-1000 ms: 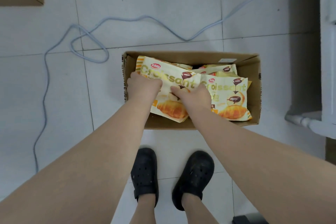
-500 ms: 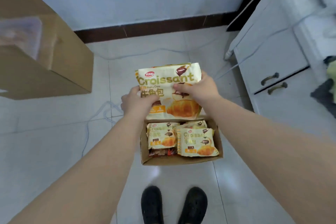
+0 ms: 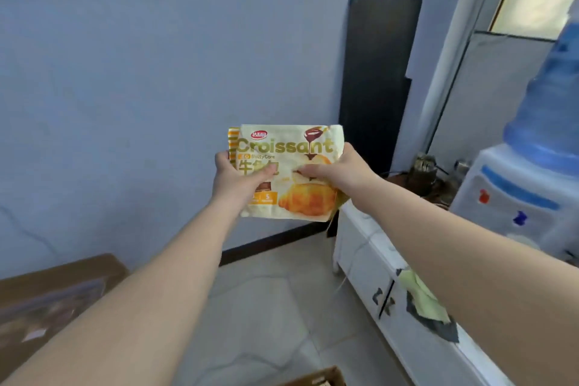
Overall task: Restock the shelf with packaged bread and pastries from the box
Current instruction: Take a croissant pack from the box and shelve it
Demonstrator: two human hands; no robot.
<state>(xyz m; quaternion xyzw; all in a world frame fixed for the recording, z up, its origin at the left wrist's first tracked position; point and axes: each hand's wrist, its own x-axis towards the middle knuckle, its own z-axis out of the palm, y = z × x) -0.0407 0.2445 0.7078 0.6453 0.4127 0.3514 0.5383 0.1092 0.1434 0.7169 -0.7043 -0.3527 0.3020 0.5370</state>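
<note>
Head view, mid-frame — I see my left hand point(image 3: 233, 178) and right hand point(image 3: 340, 171) both gripping the croissant packet point(image 3: 288, 172) — upright.

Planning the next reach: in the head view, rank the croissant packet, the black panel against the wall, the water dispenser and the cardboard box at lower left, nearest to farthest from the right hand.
1. croissant packet: gripped by the right hand.
2. black panel: behind, slightly right.
3. water dispenser: far right.
4. cardboard box: lower left, across the floor.
</note>
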